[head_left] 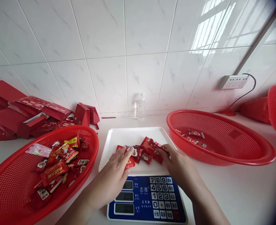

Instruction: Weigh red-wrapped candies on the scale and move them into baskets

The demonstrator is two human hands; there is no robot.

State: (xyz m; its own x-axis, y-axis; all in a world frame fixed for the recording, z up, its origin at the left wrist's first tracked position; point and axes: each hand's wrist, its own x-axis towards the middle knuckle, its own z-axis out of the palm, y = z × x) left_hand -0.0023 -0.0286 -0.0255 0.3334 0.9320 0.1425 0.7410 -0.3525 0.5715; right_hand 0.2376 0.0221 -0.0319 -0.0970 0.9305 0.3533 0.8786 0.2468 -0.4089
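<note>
Several red wrapped sweets [146, 157] lie in a loose group on the white tray [109, 137] of a digital kitchen scale [143, 207]. At the left of the group, my left hand [115, 168] has its fingers curled over some wrapped sweets, one of them dark red with a white label. My right hand [176, 161] pinches a red sweet with white dots [158, 145] between thumb and fingers at the right side. Its inner fingers are partly hidden. The scale's blue panel sits between my forearms.
A red mesh basket [92, 147] at the left holds assorted wrapped sweets. Another red basket [222, 153] at the right holds a few. Folded red boxes [18, 115] stand back left. A clear bottle [140, 107] and a power strip [234, 82] are by the wall.
</note>
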